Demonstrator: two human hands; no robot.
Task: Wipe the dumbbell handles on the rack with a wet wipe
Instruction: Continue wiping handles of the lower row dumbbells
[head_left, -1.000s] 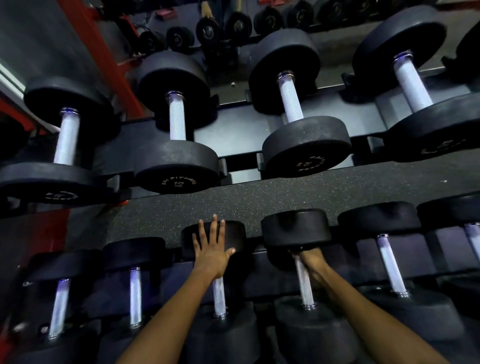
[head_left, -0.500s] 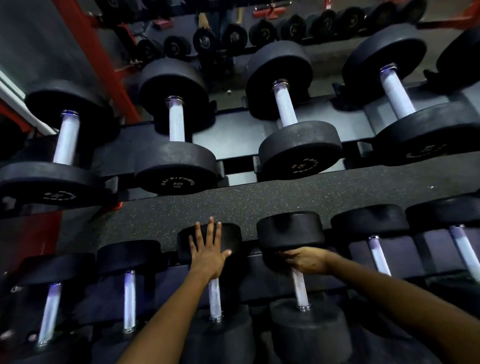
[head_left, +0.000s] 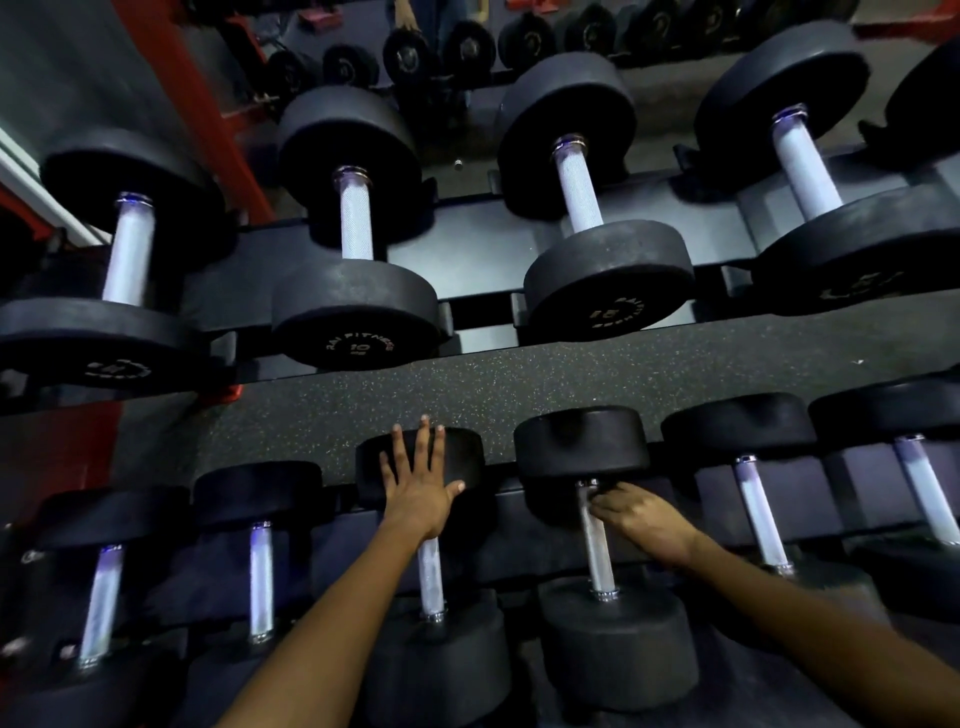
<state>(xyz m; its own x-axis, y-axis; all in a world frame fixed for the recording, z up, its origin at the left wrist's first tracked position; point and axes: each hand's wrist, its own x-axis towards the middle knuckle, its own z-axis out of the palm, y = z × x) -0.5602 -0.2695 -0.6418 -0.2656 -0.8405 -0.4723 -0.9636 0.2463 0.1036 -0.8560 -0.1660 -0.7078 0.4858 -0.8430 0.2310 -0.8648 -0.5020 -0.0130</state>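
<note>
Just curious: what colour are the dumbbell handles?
Silvery metal with fine knurling, clearest in the head view.

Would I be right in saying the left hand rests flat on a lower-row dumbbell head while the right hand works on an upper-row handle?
Not quite: the head view shows the right hand on a lower-row handle, beside the left hand resting flat on the dumbbell head.

a red post (head_left: 179, 98) is standing at the upper left. speckled dark flooring (head_left: 597, 379) is showing between the tiers.
</note>
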